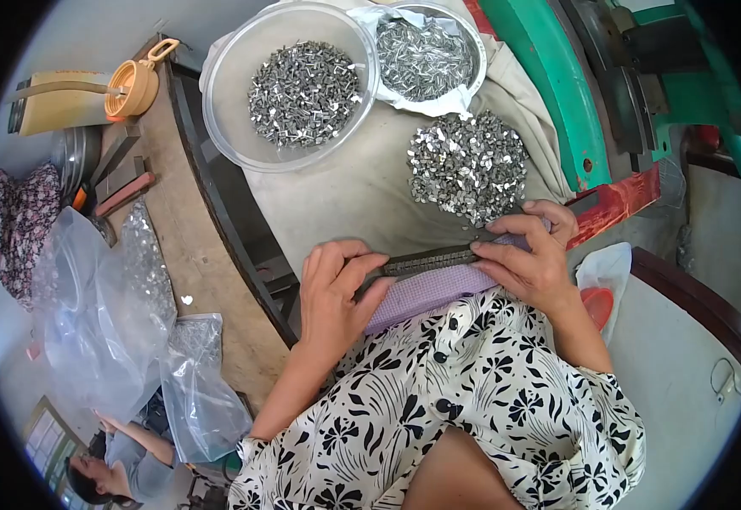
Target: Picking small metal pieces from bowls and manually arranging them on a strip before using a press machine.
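Observation:
A dark, narrow metal bar (430, 260) with a row of small notches or pieces along it lies across the near edge of the cloth-covered surface. Its left end is pinched by my left hand (333, 285) between thumb and fingers. At the other end my right hand (534, 259) grips it, thumb along the near side. Under the bar, a purple checked cloth (426, 295) rests over my lap. Just beyond my right hand is a loose heap of small flat shiny metal pieces (468, 166).
A clear round tub (226, 127) of short metal pieces and a bowl (477, 51) lined with white plastic, holding thin metal pins, stand at the back. Green machinery (549, 85) borders the right. Plastic bags (200, 382) hang by the wooden table (192, 246) at left. Another person (132, 455) is lower left.

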